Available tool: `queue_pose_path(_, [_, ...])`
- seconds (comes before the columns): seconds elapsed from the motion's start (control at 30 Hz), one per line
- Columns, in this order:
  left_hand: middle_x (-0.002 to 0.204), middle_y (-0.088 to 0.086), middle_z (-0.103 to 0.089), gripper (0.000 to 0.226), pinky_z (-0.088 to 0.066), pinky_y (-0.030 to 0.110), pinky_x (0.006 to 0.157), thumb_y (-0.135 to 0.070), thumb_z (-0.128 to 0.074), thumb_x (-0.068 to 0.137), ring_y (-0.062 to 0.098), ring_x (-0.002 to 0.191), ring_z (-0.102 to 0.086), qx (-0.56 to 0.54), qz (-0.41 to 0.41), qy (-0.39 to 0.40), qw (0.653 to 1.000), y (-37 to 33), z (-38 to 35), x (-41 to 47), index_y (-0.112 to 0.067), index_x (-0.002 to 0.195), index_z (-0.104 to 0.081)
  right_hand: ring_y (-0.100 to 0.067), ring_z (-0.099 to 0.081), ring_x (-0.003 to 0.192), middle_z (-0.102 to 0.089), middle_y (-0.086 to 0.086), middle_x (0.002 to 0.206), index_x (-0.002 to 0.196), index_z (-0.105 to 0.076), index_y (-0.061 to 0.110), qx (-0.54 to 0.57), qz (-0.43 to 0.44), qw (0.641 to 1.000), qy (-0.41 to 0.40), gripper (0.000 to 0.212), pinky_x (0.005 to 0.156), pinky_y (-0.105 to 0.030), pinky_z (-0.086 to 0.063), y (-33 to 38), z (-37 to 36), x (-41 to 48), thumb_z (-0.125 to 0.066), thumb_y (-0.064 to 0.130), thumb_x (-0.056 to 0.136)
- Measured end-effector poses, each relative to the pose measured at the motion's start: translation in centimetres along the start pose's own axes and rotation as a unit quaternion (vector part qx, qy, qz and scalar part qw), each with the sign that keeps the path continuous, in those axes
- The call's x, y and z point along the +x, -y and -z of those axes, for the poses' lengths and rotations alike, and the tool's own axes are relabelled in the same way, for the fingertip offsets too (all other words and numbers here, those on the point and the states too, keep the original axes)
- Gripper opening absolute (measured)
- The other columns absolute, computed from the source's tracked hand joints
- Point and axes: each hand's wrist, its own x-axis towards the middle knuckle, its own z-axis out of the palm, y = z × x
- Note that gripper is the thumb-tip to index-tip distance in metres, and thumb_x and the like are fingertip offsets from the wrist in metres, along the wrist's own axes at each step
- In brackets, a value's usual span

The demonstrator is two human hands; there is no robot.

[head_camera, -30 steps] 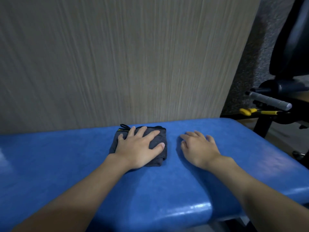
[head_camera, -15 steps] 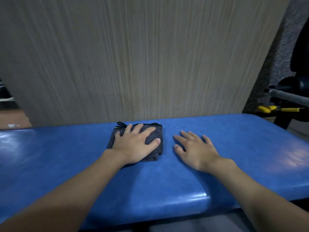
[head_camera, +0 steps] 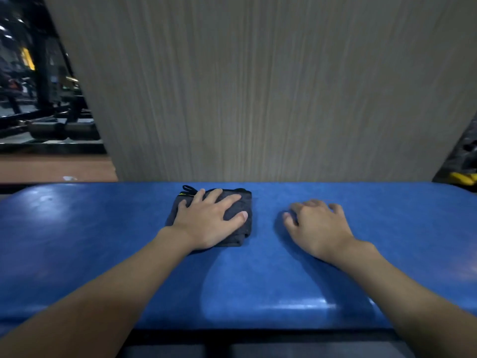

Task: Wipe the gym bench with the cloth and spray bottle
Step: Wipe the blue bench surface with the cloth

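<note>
A blue padded gym bench [head_camera: 103, 241] runs across the whole view. On its far middle lies a folded dark grey cloth [head_camera: 238, 202] with a small black loop at its back left corner. My left hand [head_camera: 209, 220] presses flat on the cloth, fingers spread. My right hand [head_camera: 317, 226] rests on the bare pad to the right of the cloth, its fingers bent slightly at the knuckles and holding nothing. No spray bottle is in view.
A grey wood-grain wall panel [head_camera: 258, 86] stands right behind the bench. Dark gym machines [head_camera: 46, 104] and a reddish floor show at the far left. A yellow object [head_camera: 462, 178] sits at the right edge.
The view has swung left, bringing the gym machines into sight. My left hand and the cloth shifted slightly left on the pad. My right hand's fingers went from flat to slightly bent.
</note>
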Motion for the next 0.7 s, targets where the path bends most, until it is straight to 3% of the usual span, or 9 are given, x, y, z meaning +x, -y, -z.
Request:
queue_pose_path(0.07, [0.167, -0.009, -0.012, 0.074, -0.013, 0.064, 0.117, -0.082, -0.013, 0.084, 0.026, 0.154, -0.004, -0.002, 0.01, -0.002, 1.0, 1.7, 0.3, -0.5, -0.053, 0.153, -0.016, -0.017, -0.037, 0.137, -0.051, 0.005, 0.139, 0.131, -0.052, 0.029, 0.066, 0.047, 0.996, 0.024, 0.042, 0.111, -0.048, -0.022, 3.3, -0.7, 0.5, -0.03, 0.049, 0.101])
queue_pose_path(0.13, [0.166, -0.009, -0.013, 0.079, -0.014, 0.064, 0.117, -0.084, -0.01, 0.079, 0.025, 0.153, -0.006, -0.006, 0.02, -0.006, 1.0, 3.6, 0.6, -1.0, -0.054, 0.152, -0.018, -0.02, -0.035, 0.138, -0.047, 0.002, 0.141, 0.134, -0.051, 0.029, 0.057, 0.06, 0.996, 0.04, 0.047, 0.111, -0.048, -0.022, 6.0, -1.3, 1.1, -0.03, 0.053, 0.1])
queue_pose_path(0.27, [0.165, -0.01, -0.017, 0.087, -0.017, 0.065, 0.115, -0.086, -0.005, 0.071, 0.024, 0.151, -0.01, -0.014, 0.042, -0.018, 0.999, 7.6, 1.1, -1.9, -0.053, 0.15, -0.022, -0.02, -0.038, 0.133, -0.051, 0.001, 0.134, 0.125, -0.058, 0.026, 0.057, 0.07, 0.996, 0.013, 0.045, 0.111, -0.048, -0.024, 10.2, -1.5, 2.5, -0.03, 0.052, 0.1])
queue_pose_path(0.47, [0.164, -0.01, -0.019, 0.086, -0.017, 0.063, 0.115, -0.086, -0.007, 0.074, 0.027, 0.151, -0.013, -0.007, 0.089, -0.032, 0.995, 13.6, 1.9, -3.3, -0.052, 0.151, -0.023, -0.02, -0.046, 0.122, -0.054, 0.002, 0.12, 0.107, -0.057, 0.028, 0.092, 0.145, 0.984, 0.046, 0.037, 0.109, -0.049, -0.027, 17.8, -2.2, 3.6, -0.026, 0.048, 0.102])
queue_pose_path(0.7, [0.162, -0.011, -0.023, 0.077, -0.02, 0.063, 0.114, -0.085, -0.014, 0.081, 0.026, 0.15, -0.017, 0.005, 0.151, -0.057, 0.987, 20.8, 3.0, -5.4, -0.052, 0.15, -0.024, -0.021, -0.042, 0.128, -0.054, 0.001, 0.127, 0.115, -0.057, 0.022, 0.105, 0.23, 0.966, 0.058, 0.045, 0.111, -0.051, -0.025, 25.7, -2.7, 4.0, -0.023, 0.05, 0.102])
